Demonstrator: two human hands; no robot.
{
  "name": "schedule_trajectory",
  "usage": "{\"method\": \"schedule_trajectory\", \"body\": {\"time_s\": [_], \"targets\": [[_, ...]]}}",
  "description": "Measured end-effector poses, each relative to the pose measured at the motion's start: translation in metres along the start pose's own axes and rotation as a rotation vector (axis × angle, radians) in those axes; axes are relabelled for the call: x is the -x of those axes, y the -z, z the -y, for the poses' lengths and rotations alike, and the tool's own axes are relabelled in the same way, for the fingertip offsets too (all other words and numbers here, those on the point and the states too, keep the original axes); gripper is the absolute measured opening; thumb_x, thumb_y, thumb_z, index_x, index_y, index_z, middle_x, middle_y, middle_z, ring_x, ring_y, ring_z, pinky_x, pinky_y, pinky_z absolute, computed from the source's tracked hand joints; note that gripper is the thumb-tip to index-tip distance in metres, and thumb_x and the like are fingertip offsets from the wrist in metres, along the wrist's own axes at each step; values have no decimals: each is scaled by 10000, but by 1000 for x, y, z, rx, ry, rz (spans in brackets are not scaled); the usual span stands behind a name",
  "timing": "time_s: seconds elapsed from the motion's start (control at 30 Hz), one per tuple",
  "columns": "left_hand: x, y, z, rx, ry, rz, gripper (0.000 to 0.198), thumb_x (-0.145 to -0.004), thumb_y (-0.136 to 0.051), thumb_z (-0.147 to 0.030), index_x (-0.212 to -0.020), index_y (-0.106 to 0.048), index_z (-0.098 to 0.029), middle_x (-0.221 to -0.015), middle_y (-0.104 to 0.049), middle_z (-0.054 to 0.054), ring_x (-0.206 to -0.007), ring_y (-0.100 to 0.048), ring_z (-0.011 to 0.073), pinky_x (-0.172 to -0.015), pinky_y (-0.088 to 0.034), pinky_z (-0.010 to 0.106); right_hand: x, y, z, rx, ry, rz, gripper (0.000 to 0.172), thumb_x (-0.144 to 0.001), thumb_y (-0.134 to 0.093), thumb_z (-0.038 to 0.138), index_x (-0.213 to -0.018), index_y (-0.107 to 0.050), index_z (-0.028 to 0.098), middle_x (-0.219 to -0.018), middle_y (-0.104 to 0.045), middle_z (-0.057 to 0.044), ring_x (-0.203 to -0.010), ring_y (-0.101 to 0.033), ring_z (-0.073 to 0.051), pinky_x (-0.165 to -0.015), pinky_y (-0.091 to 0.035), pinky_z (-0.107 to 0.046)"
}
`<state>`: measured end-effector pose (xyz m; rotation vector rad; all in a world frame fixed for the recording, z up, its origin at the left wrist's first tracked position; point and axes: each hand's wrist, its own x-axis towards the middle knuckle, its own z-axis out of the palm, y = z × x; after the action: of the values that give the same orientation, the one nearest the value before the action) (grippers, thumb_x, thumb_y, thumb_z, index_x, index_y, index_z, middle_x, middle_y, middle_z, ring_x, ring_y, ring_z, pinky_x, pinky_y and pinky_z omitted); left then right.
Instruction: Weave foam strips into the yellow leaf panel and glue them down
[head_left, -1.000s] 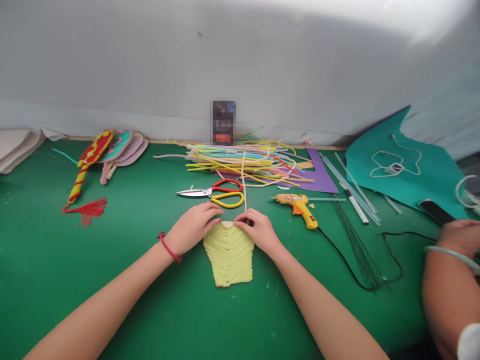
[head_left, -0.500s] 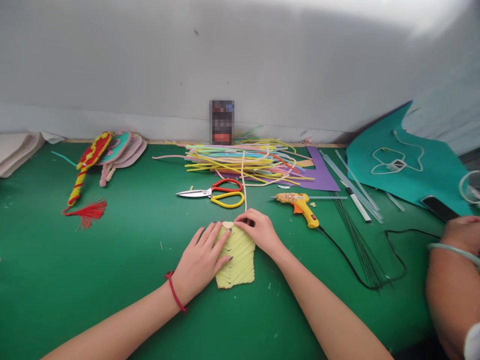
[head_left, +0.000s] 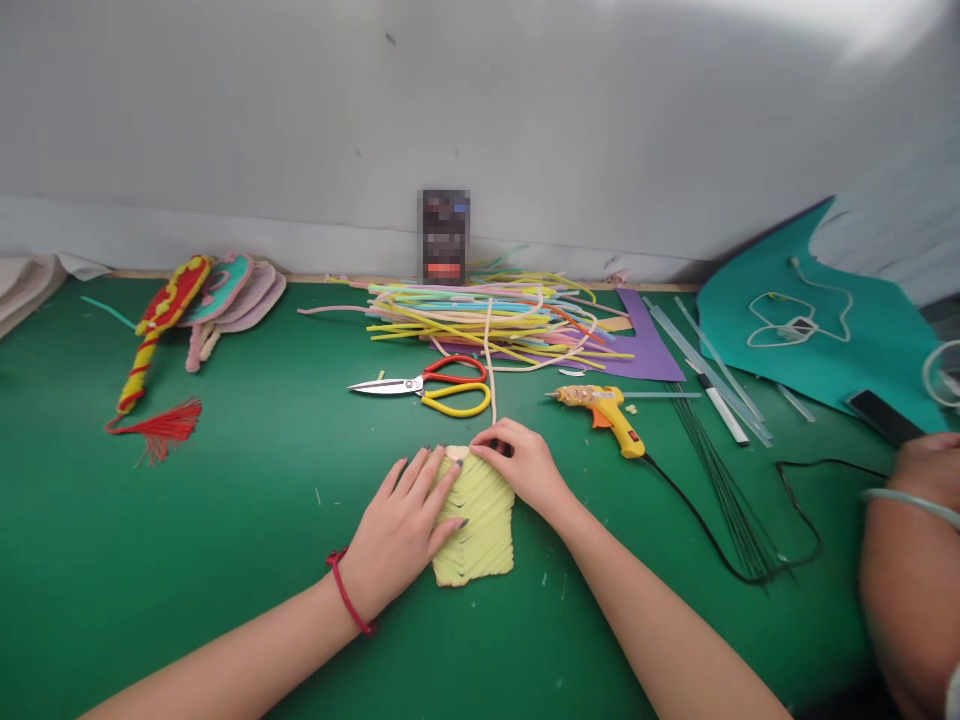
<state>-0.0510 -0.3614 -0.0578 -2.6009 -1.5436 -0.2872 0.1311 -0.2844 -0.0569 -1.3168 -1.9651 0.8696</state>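
A pale yellow panel [head_left: 480, 540], covered in slanting rows of fuzzy strips, lies on the green table in front of me. My left hand [head_left: 409, 515] rests on its left side with the fingers stretched out. At the panel's top edge, my right hand [head_left: 521, 462] pinches the lower end of a cream pipe cleaner [head_left: 490, 375]; the fingertips partly cover that end. From there the pipe cleaner runs up over the colourful pile. Between the two hands a small cream patch [head_left: 457, 453] shows at the panel's top.
Red-and-yellow-handled scissors [head_left: 420, 384] lie beyond my hands, before a pile of pipe cleaners [head_left: 450, 315]. To the right are a corded yellow glue gun [head_left: 600, 405], glue sticks, a marker [head_left: 722, 408] and thin wires. Decorated fans [head_left: 172, 300] lie left. Another person's arm [head_left: 911, 560] is at right.
The view has shifted slightly. Both hands keep practically the same place on the panel, the right one still pinching at its top edge.
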Motion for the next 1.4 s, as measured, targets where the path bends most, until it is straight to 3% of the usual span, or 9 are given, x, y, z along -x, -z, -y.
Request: {"method": "schedule_trajectory", "body": {"time_s": [1.17,1.4], "targets": [[-2,3,-2,133,33,84,475,-868,-455,-384,-1286,-463,-157,-1373,-429,134,-1261,-381,301,-1009,-357,472,2,-2,2,59,11,-17,75,-785,-585,224,-769,-657,218,-730,-594,-9,-668,-537,-134,-645,-437,-262],[-1,3,-4,139,57,59,456,-873,-444,-356,-1283,-466,-158,-1389,-395,156,-1302,-310,317,-1016,-338,483,2,-1,4,65,-13,-4,56,-777,-598,206,-763,-652,208,-734,-585,-2,-676,-532,-131,-658,-429,-258]]}}
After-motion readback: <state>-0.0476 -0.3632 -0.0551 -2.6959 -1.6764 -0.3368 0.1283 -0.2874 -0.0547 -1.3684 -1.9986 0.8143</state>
